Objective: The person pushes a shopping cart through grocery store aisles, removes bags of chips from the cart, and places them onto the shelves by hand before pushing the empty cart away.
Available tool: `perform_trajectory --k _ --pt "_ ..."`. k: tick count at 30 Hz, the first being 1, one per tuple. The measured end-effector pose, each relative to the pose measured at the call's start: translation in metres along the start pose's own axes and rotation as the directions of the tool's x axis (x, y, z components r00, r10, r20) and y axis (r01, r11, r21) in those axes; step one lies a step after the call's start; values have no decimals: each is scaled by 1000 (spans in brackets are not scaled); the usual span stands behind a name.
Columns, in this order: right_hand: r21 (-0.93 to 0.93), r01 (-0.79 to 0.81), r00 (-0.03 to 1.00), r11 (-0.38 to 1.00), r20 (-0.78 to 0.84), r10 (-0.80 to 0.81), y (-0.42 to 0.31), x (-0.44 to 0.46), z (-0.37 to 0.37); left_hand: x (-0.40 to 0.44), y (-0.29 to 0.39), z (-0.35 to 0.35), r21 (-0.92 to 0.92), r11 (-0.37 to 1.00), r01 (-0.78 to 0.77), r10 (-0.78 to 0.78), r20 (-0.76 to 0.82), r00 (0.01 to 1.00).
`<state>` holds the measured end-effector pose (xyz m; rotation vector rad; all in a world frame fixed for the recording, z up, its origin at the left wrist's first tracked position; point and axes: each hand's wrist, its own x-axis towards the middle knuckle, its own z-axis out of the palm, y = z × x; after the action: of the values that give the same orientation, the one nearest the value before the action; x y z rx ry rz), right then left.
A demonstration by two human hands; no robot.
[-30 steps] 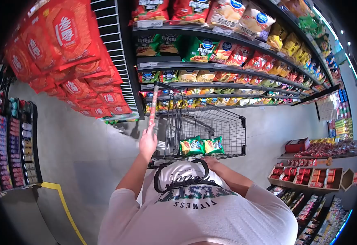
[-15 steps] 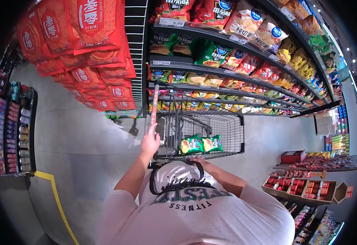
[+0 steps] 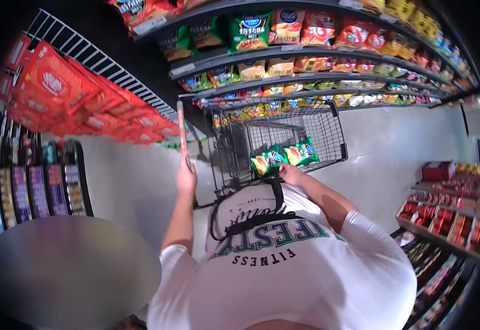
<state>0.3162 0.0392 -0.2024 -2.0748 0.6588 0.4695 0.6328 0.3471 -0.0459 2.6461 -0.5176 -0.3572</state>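
So the shopping cart (image 3: 343,151) is sitting broadside beside the snack shelf (image 3: 286,50), its long axis running roughly left to right, handle end on the left and nose pointing right. Left hand (image 3: 186,175) is keeping a closed grip around the handle (image 3: 182,132). Right hand (image 3: 291,174) is hanging around the cart's near side, by two green bags (image 3: 302,152) lying in the basket; fingers are looking curled, but can't tell if they're holding anything. My worry: if only one end is getting pushed, the nose could be swinging into the shelf, or the handle catching those red packets (image 3: 53,82).
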Motion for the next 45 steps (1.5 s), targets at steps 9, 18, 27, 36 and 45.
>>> perform_trajectory --k 9,18,27,36,45 --pt "528 -133 991 839 46 128 61 23 -44 -48 -1 2 341 940 17 -52 92 994" --pt "806 -227 881 546 -69 468 167 64 -133 -132 -16 8 524 848 75 -128 66 990" --pt "114 -409 864 905 -272 424 294 115 -107 -173 54 14 494 847 -196 191 61 980" --pt "329 -511 846 794 25 533 287 101 -84 -192 62 34 370 922 -111 -31 359 933" --pt "413 -468 861 781 14 508 340 134 -29 -186 59 37 346 933 -100 -46 389 920"
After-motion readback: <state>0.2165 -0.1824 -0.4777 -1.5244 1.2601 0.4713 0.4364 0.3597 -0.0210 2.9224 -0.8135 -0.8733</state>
